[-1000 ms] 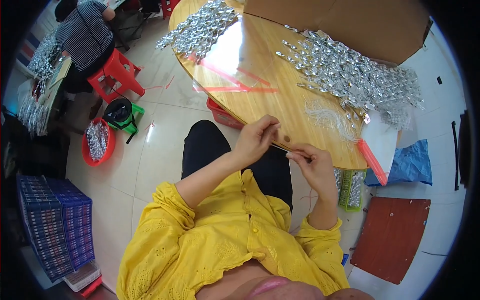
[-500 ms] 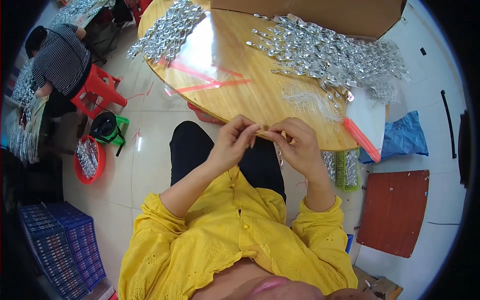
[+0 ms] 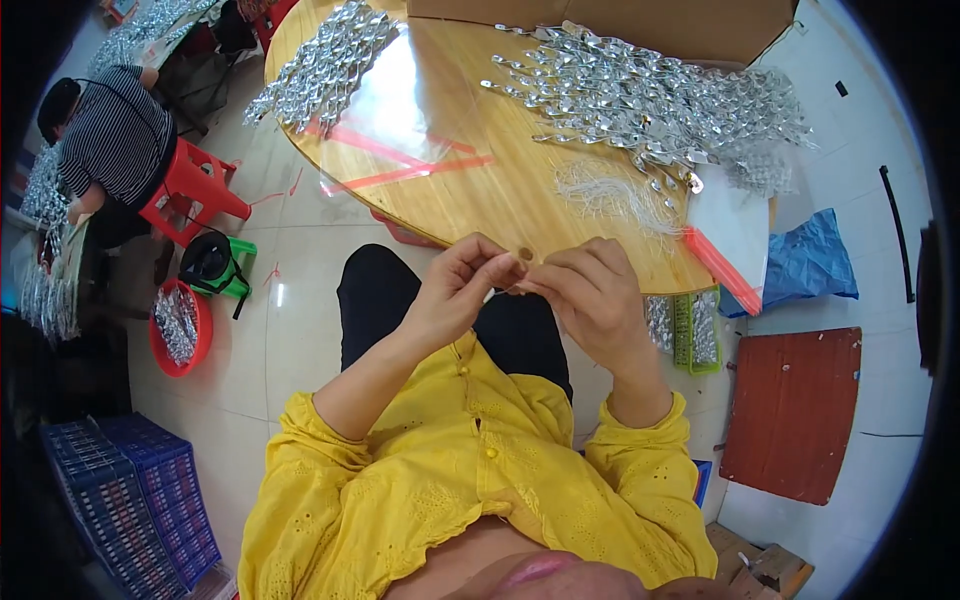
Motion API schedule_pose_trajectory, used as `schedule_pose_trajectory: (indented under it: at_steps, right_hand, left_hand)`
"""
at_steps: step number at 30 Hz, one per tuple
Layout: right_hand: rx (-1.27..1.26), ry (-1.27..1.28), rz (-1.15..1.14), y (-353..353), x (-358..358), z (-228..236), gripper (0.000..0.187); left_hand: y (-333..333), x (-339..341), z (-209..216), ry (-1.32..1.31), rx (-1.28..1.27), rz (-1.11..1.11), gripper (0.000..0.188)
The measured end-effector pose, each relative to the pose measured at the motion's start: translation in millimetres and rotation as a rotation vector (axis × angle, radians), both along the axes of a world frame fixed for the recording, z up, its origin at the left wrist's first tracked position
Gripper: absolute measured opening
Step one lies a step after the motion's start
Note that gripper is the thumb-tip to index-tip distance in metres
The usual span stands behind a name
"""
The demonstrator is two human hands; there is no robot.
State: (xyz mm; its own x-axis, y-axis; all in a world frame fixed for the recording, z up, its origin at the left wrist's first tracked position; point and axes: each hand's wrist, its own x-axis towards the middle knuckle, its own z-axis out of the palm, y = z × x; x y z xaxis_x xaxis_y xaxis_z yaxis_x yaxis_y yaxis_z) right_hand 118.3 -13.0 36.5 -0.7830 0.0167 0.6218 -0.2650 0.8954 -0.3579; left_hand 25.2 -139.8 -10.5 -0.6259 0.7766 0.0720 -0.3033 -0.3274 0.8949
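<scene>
My left hand [image 3: 458, 283] and my right hand [image 3: 594, 296] meet above my lap, in front of the table's near edge. The fingertips of both are pinched together, nearly touching. What lies between them is too small to name; a thin pale bit shows under the left fingers. Just beyond the hands lies a loose bunch of clear thin strings [image 3: 615, 195] on the wooden table [image 3: 470, 200]. Farther back spreads a large heap of twisted silver strands [image 3: 650, 95]. A smaller bundle of silver strands [image 3: 335, 65] rests at the left, beside clear plastic bags with red-pink strips [image 3: 395, 120].
A brown cardboard box [image 3: 600, 28] stands at the table's back. By the right edge are a white sheet with a red strip [image 3: 728, 272], a blue bag [image 3: 815, 258] and a green basket [image 3: 697, 335]. At the left, a person [image 3: 118, 130] sits on a red stool [image 3: 190, 190].
My right hand has turned and its fingers are now folded closer to the left fingertips. The silver strand that hung beneath the right hand no longer shows.
</scene>
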Motion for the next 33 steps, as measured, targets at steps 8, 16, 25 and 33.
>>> schedule_pose_trajectory:
  at_steps: [8,16,25,33]
  right_hand:
    - [-0.153,-0.088,-0.013,9.8,-1.5,-10.0,0.012]
    - [-0.706,-0.048,0.048,0.2,3.5,-37.9,0.012]
    - [-1.259,0.040,0.140,-20.3,1.6,-61.6,0.027]
    - [-1.041,0.107,0.149,-16.0,-3.8,-64.1,0.015]
  left_hand:
    - [-6.5,-1.6,-2.4,0.093,-0.072,-0.033,0.012]
    - [-9.8,3.2,-4.3,0.038,-0.077,-0.031,0.011]
    - [-10.4,3.1,-2.6,0.022,-0.020,-0.005,0.010]
    - [-13.1,6.0,-0.3,0.029,-0.067,-0.128,0.011]
